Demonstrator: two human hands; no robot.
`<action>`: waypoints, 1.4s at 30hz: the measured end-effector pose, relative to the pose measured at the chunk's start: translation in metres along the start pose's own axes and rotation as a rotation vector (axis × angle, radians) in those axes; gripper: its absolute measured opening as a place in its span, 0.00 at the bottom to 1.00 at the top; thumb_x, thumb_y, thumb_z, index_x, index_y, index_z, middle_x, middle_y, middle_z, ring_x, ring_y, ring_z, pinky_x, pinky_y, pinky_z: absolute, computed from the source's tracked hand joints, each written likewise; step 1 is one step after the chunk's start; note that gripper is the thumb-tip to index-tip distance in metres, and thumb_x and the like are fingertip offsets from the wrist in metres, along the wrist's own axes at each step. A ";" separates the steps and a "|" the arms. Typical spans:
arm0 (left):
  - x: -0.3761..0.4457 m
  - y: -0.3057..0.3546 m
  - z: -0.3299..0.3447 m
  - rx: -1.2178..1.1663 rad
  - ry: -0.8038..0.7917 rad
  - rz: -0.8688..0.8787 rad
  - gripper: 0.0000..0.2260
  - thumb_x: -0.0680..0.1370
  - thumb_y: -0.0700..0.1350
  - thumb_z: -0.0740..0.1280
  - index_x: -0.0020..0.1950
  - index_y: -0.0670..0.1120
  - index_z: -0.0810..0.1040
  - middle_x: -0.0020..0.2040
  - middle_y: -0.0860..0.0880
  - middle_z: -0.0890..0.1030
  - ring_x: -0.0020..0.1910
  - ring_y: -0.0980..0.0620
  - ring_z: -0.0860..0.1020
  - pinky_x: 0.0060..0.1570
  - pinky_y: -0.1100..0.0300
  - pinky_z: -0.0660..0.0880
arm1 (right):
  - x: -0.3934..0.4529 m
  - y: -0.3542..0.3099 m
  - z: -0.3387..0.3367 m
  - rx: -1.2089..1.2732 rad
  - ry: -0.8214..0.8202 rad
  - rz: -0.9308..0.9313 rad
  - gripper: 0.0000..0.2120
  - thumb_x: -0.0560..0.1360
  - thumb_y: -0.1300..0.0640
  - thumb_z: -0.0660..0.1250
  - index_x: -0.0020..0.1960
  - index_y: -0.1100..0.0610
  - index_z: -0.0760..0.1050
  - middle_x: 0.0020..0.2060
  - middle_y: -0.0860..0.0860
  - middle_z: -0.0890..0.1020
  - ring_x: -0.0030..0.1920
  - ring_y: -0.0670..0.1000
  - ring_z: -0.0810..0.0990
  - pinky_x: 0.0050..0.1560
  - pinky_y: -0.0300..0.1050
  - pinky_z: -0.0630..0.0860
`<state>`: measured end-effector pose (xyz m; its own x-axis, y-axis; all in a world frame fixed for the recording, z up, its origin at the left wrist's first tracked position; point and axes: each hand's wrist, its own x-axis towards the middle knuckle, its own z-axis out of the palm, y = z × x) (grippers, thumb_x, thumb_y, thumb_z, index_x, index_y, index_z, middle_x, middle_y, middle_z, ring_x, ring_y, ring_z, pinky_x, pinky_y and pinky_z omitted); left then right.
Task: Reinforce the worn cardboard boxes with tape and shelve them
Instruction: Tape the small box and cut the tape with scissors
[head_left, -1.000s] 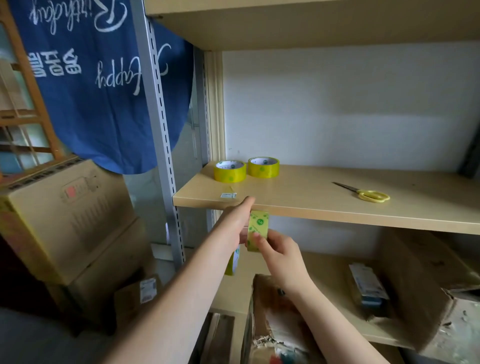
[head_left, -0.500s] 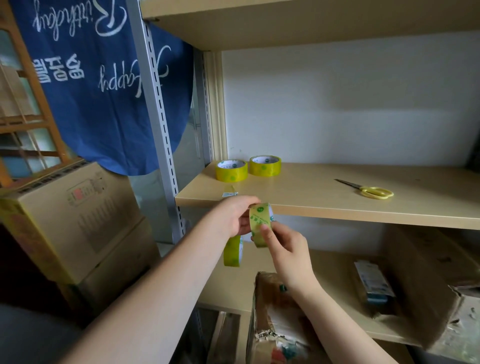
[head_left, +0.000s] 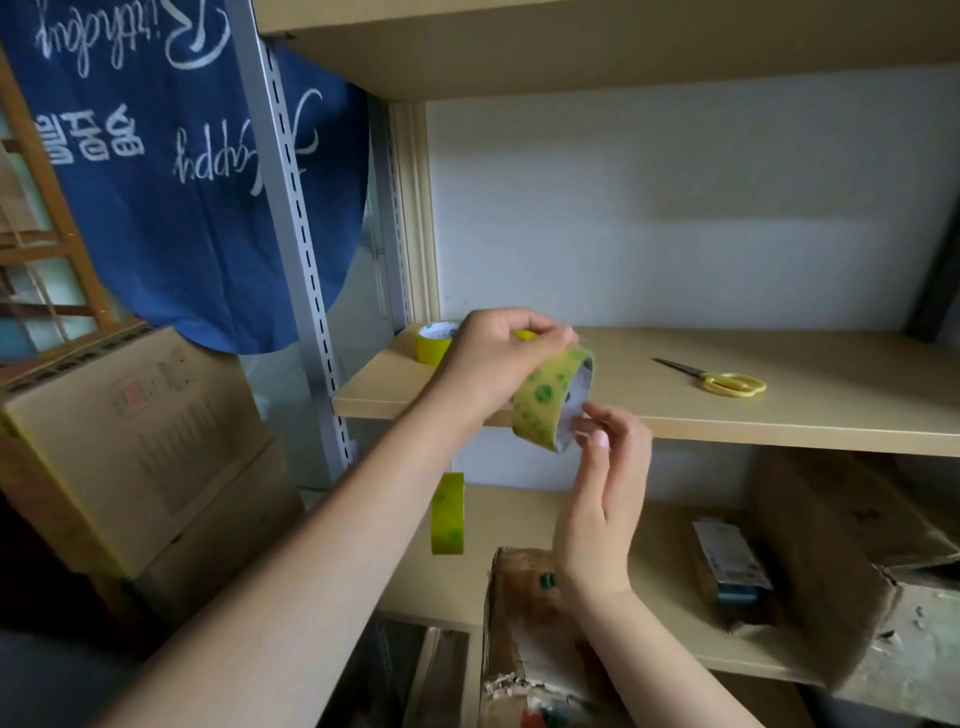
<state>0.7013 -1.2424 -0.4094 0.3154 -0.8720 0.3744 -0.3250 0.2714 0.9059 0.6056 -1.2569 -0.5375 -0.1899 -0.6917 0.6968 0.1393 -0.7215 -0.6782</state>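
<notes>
My left hand (head_left: 493, 358) grips a yellow tape roll (head_left: 548, 400) with green dots, held in front of the middle shelf's front edge. My right hand (head_left: 605, 483) is just below the roll, its fingertips touching the roll's lower rim. A loose yellow strip of tape (head_left: 448, 513) hangs down below my left forearm. A worn cardboard box (head_left: 524, 623) with a torn edge stands below my right wrist. Another yellow tape roll (head_left: 434, 343) sits on the shelf behind my left hand, partly hidden.
Yellow-handled scissors (head_left: 722, 382) lie on the middle shelf (head_left: 779, 415). A large torn cardboard box (head_left: 857, 571) sits on the lower shelf at right, with a small package (head_left: 727, 561) beside it. Stacked boxes (head_left: 130, 441) stand at left under a blue cloth (head_left: 171, 171).
Both hands rose with the tape roll from below the shelf edge to level with it. The roll turned so its white core faces right, and the hanging strip now dangles lower.
</notes>
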 end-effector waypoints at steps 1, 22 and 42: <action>-0.012 -0.003 0.000 0.021 -0.037 0.061 0.06 0.77 0.43 0.72 0.41 0.51 0.84 0.41 0.49 0.87 0.39 0.56 0.81 0.43 0.60 0.78 | -0.001 0.000 -0.001 0.004 0.045 0.015 0.12 0.82 0.53 0.53 0.59 0.55 0.72 0.54 0.50 0.75 0.57 0.51 0.76 0.59 0.42 0.71; -0.110 -0.067 -0.033 0.246 -0.181 0.335 0.09 0.79 0.38 0.69 0.47 0.52 0.82 0.42 0.57 0.78 0.46 0.57 0.78 0.48 0.64 0.74 | -0.018 -0.031 -0.022 0.106 -0.474 0.110 0.14 0.80 0.50 0.57 0.49 0.49 0.82 0.58 0.46 0.80 0.67 0.53 0.73 0.66 0.49 0.68; -0.124 -0.069 -0.028 0.494 -0.042 0.140 0.07 0.78 0.52 0.67 0.47 0.52 0.84 0.35 0.57 0.84 0.34 0.59 0.80 0.38 0.56 0.78 | -0.033 -0.029 -0.033 -0.284 -0.346 -0.126 0.09 0.77 0.67 0.63 0.52 0.56 0.77 0.43 0.41 0.80 0.40 0.37 0.79 0.45 0.27 0.71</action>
<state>0.7097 -1.1411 -0.5130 0.2059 -0.8597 0.4675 -0.7473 0.1703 0.6423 0.5761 -1.2123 -0.5486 0.1543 -0.6037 0.7821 -0.1446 -0.7969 -0.5866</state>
